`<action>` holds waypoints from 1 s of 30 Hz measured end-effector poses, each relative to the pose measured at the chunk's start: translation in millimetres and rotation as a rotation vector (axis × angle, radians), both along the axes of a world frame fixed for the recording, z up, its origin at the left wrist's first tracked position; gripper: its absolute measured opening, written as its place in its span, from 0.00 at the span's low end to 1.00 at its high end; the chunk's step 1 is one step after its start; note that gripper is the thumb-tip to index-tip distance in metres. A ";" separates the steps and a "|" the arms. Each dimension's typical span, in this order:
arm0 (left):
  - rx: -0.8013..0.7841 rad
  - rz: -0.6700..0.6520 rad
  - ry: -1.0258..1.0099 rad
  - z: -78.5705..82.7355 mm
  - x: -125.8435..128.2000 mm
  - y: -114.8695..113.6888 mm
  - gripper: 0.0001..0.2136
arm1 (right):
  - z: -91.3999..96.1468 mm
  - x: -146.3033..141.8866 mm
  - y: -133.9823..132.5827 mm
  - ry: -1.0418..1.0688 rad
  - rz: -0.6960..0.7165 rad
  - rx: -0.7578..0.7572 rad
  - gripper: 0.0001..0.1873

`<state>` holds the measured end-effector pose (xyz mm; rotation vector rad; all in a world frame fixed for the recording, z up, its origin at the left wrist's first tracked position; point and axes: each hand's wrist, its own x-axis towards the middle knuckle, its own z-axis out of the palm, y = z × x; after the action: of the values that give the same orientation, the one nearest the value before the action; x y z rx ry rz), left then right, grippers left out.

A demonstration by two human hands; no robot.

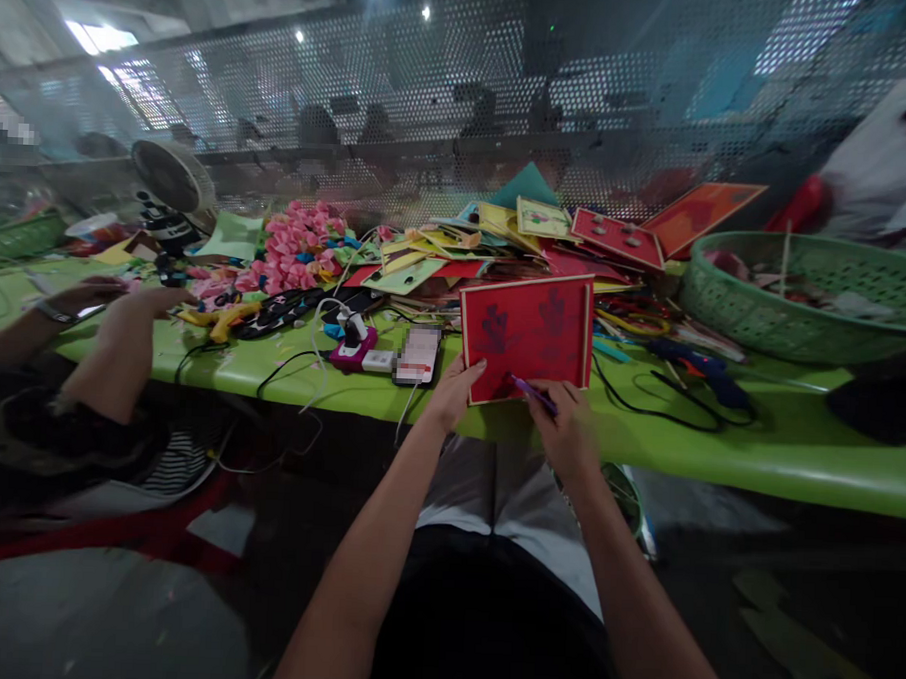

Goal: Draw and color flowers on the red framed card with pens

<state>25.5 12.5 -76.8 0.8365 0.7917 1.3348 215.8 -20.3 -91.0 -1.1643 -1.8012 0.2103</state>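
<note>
My left hand [455, 392] grips the lower left edge of a red card [526, 333] with a pale raised border and dark drawn shapes on it. The card is tilted up at the front of the green table. Between the fingers of my right hand [567, 425] is a purple pen [535, 394], its tip at the lower middle of the card. Left of the card lies a phone [417, 355] with a white cable plugged in.
A purple power strip [353, 349] with cables sits left of the phone. Stacked coloured cards [495, 236] and pink paper flowers [303, 238] lie behind. A glue gun [701, 370] and green basket [806, 315] are on the right. Another person's arms [114, 350] rest at left.
</note>
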 end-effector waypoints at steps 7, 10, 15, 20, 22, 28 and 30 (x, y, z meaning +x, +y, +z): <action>0.013 0.003 0.004 0.3 0.2 -0.1 0.20 | -1.0 -0.2 -0.5 -0.024 0.010 -0.007 0.14; 0.016 -0.002 0.005 1.0 0.1 -0.8 0.20 | -1.5 -1.1 0.5 -0.007 -0.011 0.003 0.15; 0.013 -0.001 0.006 0.5 0.3 -0.8 0.21 | -1.8 -1.3 0.7 0.001 -0.033 0.007 0.16; 0.010 -0.001 0.013 -0.1 0.0 -0.2 0.20 | -0.9 -0.2 -1.3 -0.015 -0.017 0.004 0.14; 0.010 -0.002 0.018 -0.3 -0.3 0.1 0.20 | -0.1 -0.3 -1.8 -0.014 -0.017 0.010 0.14; 0.016 -0.003 0.023 -2.7 -0.6 1.0 0.21 | 1.2 -1.1 -1.6 0.004 -0.030 0.024 0.14; 0.015 -0.004 0.022 -3.2 -0.8 1.2 0.20 | 0.4 -0.8 -1.5 0.002 -0.028 0.021 0.14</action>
<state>24.6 13.8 -80.0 0.8657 0.7978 1.3310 215.0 -21.8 -90.6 -1.1740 -1.7804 0.1755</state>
